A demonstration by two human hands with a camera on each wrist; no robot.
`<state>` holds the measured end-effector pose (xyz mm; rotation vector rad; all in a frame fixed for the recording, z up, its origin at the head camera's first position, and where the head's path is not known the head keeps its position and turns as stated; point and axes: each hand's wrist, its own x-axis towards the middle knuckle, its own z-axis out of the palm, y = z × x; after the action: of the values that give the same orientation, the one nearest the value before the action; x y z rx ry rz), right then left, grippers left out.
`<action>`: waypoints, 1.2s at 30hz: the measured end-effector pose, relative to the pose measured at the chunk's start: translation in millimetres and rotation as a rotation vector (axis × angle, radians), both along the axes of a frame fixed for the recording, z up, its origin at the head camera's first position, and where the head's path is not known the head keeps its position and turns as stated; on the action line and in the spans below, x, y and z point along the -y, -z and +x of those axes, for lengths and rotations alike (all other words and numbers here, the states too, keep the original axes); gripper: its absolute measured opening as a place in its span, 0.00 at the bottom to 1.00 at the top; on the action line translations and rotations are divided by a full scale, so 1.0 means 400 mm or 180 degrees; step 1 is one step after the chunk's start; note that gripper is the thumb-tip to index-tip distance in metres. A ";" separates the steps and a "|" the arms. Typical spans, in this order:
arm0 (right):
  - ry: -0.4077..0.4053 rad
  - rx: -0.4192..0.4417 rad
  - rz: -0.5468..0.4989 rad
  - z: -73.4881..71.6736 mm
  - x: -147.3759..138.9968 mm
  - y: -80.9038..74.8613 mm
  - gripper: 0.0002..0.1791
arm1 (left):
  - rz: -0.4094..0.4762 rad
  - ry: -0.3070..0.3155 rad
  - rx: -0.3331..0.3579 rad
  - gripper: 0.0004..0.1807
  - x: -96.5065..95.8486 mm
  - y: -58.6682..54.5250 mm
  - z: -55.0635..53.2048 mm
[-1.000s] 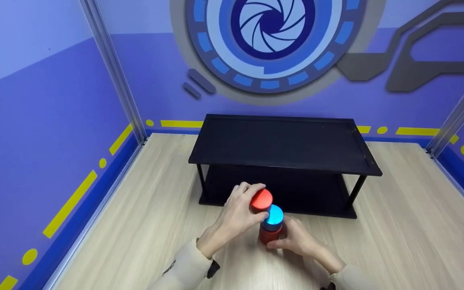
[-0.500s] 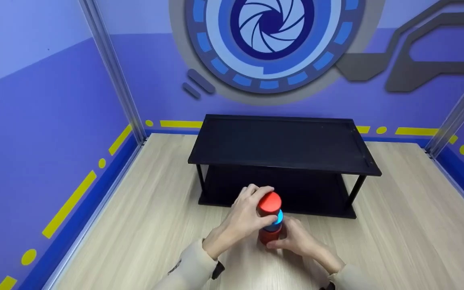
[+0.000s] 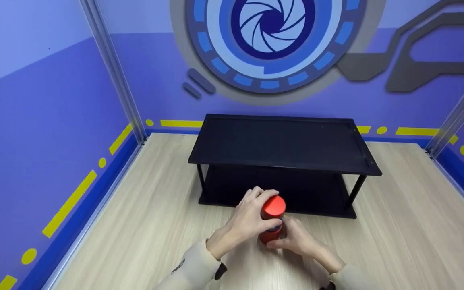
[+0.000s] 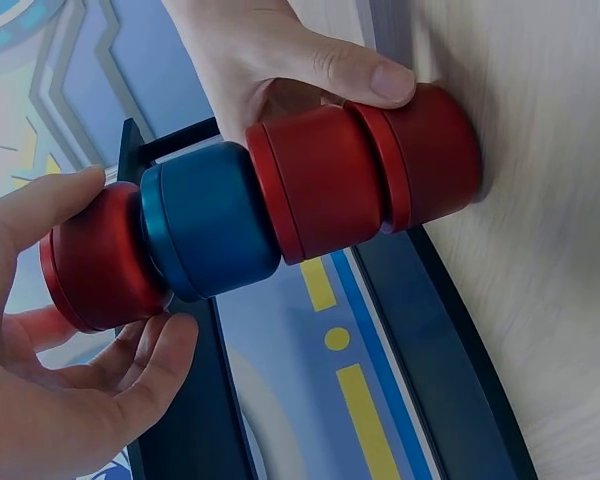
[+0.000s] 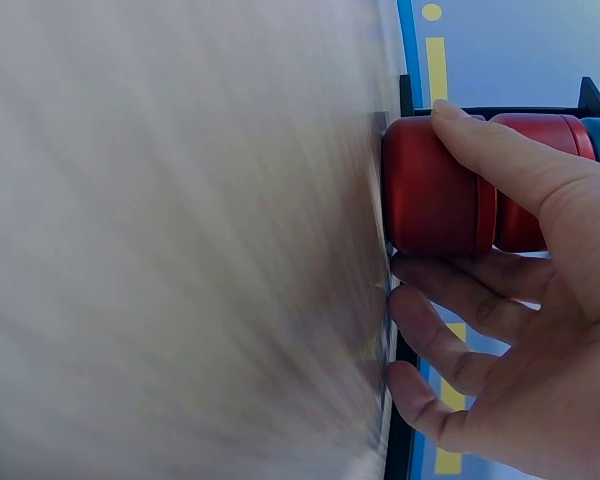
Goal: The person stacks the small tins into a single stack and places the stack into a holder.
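Several small cylindrical canisters with lids form a column on the table. In the left wrist view the lowest red canister stands on the wood, with a second red canister on it. A blue canister comes above, then the top red canister. My left hand holds the top one between thumb and fingers, right at the blue canister's lid. Down at the base, my right hand grips the lowest canister, its thumb on one side and fingers on the other. In the head view the left thumb hides most of the blue.
Behind the column stands a black two-tier shelf, its lower tier close beyond the hands. The wooden tabletop runs out to both sides. Blue-purple panels enclose the table at the back and sides.
My left hand has moved right and slightly toward me with the red canister, from beside the blue canister to directly over it. The right hand stays at the base.
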<state>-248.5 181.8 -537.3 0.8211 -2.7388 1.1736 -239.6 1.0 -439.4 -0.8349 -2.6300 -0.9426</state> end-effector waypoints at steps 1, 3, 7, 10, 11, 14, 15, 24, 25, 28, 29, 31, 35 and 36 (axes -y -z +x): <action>0.0012 0.0009 0.0008 0.000 0.000 -0.001 0.37 | 0.0003 0.0011 0.0003 0.35 0.000 0.001 0.000; 0.0017 0.0002 0.0024 0.000 0.001 -0.001 0.37 | 0.0010 0.0027 0.0015 0.35 -0.001 0.003 -0.001; 0.0044 -0.0017 0.0087 0.001 0.001 0.000 0.37 | -0.0008 0.0025 0.0031 0.35 -0.001 0.005 -0.001; 0.0054 -0.0018 0.0107 0.001 0.001 0.000 0.36 | -0.0002 0.0038 0.0067 0.35 0.000 0.007 0.001; 0.0053 -0.0020 0.0104 0.001 0.000 0.001 0.36 | 0.0004 0.0046 0.0080 0.35 0.000 0.007 0.001; 0.0051 -0.0027 0.0075 0.002 -0.001 0.000 0.36 | 0.0004 0.0067 0.0108 0.35 -0.001 0.007 0.001; 0.0050 -0.0038 0.0070 0.002 -0.002 0.000 0.36 | -0.0009 0.0069 0.0111 0.35 -0.001 0.007 0.001; 0.0013 -0.0054 0.0107 0.001 0.002 -0.001 0.38 | -0.0065 0.0073 0.0332 0.43 0.006 0.010 0.001; -0.0015 -0.0034 0.0103 0.002 0.001 -0.002 0.38 | -0.0055 0.0090 0.0413 0.45 0.010 0.011 0.001; -0.0136 0.0031 0.0060 0.005 -0.005 -0.006 0.36 | 0.0054 0.0242 0.0778 0.51 0.032 0.018 -0.008; -0.0172 0.0076 0.0043 0.006 -0.009 -0.008 0.34 | 0.0114 0.0311 0.0928 0.52 0.043 0.023 -0.013; -0.0223 0.0178 -0.0006 0.010 -0.018 -0.012 0.31 | 0.0283 0.0452 0.1274 0.53 0.067 0.039 -0.027; -0.0181 0.0240 -0.0124 0.016 -0.031 -0.018 0.28 | 0.0539 0.0677 0.1783 0.45 0.098 0.086 -0.054; -0.0163 0.0224 -0.0145 0.017 -0.033 -0.018 0.28 | 0.0556 0.0709 0.1838 0.43 0.100 0.099 -0.059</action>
<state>-241.7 194.9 -530.1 0.8660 -2.7505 1.2936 -263.2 -38.8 -479.0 -0.9360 -2.8854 -1.6631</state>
